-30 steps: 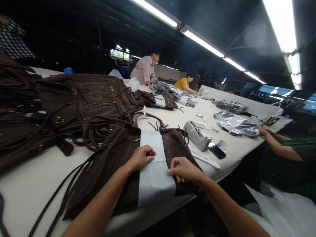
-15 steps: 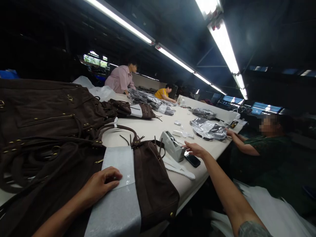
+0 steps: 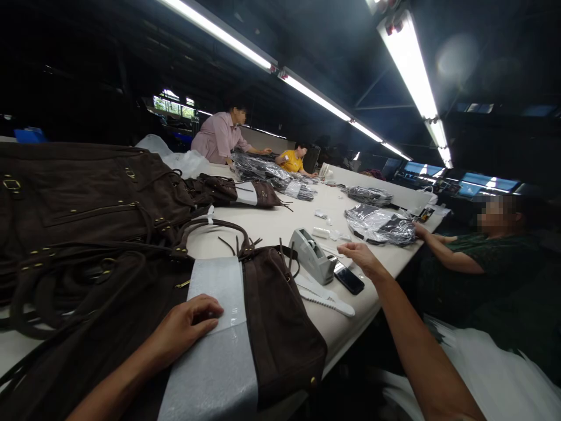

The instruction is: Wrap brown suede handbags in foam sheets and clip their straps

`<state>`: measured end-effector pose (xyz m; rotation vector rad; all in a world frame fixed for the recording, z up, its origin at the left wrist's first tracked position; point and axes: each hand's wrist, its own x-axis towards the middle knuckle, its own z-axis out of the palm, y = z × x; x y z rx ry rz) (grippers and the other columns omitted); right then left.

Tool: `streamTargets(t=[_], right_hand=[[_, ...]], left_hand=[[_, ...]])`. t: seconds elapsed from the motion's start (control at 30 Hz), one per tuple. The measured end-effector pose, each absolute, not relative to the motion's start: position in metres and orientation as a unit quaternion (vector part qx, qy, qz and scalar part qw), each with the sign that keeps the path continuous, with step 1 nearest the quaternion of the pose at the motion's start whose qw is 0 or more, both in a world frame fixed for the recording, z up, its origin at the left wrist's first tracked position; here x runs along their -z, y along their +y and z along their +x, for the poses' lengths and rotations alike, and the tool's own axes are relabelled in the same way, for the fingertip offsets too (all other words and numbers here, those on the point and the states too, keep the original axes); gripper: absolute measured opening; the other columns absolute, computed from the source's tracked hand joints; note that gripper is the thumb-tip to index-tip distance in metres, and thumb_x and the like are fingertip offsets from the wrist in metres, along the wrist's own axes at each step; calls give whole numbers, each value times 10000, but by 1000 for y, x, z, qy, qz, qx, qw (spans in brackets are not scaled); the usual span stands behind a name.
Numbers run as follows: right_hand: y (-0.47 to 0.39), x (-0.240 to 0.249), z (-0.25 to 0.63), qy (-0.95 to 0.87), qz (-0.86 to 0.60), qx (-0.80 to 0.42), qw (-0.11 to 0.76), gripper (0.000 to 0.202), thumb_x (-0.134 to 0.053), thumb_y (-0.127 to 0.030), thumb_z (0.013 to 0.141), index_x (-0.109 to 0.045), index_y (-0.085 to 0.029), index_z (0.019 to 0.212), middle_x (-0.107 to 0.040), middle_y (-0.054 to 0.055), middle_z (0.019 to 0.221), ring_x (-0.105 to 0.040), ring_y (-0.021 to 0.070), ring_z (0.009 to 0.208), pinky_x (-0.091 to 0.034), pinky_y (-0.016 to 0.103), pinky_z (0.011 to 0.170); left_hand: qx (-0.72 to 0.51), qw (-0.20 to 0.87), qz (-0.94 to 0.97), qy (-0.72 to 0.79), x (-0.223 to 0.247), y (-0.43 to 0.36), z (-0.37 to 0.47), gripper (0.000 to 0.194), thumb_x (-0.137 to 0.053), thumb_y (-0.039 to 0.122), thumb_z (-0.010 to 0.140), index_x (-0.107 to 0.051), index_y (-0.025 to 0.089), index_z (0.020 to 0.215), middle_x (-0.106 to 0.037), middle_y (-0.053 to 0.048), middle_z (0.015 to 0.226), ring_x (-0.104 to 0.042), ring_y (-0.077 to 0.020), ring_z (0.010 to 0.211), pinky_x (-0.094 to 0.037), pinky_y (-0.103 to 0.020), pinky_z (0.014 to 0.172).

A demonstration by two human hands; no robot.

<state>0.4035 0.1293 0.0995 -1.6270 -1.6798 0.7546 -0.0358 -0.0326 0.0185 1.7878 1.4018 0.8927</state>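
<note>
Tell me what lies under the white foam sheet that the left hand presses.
The white foam sheet wraps over the brown suede bag, pressed by the left hand. The bag's middle is covered and unseen.

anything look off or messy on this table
Nothing looks spilled or damaged. The left hand presses the white wrap sheet flat on the brown bag; the right hand hovers by the tape dispenser. Only the bag straps sprawl loosely.

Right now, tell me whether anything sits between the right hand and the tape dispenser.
Nothing visible does. The right hand hovers just right of the tape dispenser, with only bare table and a black phone lying flat below it. The left hand rests on the white foam sheet.
</note>
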Motion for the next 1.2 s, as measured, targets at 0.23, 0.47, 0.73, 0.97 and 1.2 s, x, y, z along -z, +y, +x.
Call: streamTargets(t=[0.23, 0.47, 0.73, 0.97, 1.2], right_hand=[[94, -70, 403, -677, -660, -156, 287, 217, -617, -372, 752, -633, -197, 625, -651, 4, 594, -553, 146, 573, -384, 261, 613], [78, -48, 399, -617, -737, -58, 270, 156, -626, -246, 735, -647, -192, 590, -680, 68, 651, -621, 214, 694, -405, 290, 634], [-24, -90, 269, -570, -520, -464, 435, 367, -809, -477, 601, -734, -152, 756, -685, 67, 651, -558, 126, 499, -454, 238, 468], [-55, -70, 144, -504, -496, -612, 354, 221, -804, -297, 655, -696, -104, 652, -678, 66, 603, -571, 82, 474, -470, 165, 444], [-40, -46, 124, -440, -585, -611, 301, 196, -701, -137, 787, -622, -96, 612, -667, 65, 584, -581, 69, 443, -498, 137, 421]], left_hand=[[-344, 344, 689, 538, -16, -31, -38, 221, -635, 410, 705, -705, 226, 804, -693, -40, 953, -645, -237, 929, -490, -319, 881], [-355, 342, 687, 534, -19, -33, -35, 213, -633, 376, 694, -705, 205, 799, -694, -47, 921, -639, -228, 892, -490, -337, 864], [-374, 338, 671, 544, -20, -38, -33, 180, -606, 164, 678, -712, 162, 822, -685, -47, 884, -614, -173, 831, -478, -281, 795], [-380, 321, 660, 563, -15, -37, -33, 207, -589, 58, 655, -687, 134, 821, -657, -24, 769, -596, -142, 726, -459, -243, 696], [-395, 298, 633, 595, -11, -34, -31, 207, -568, -12, 607, -596, 148, 736, -598, 18, 658, -564, -113, 635, -418, -221, 626]])
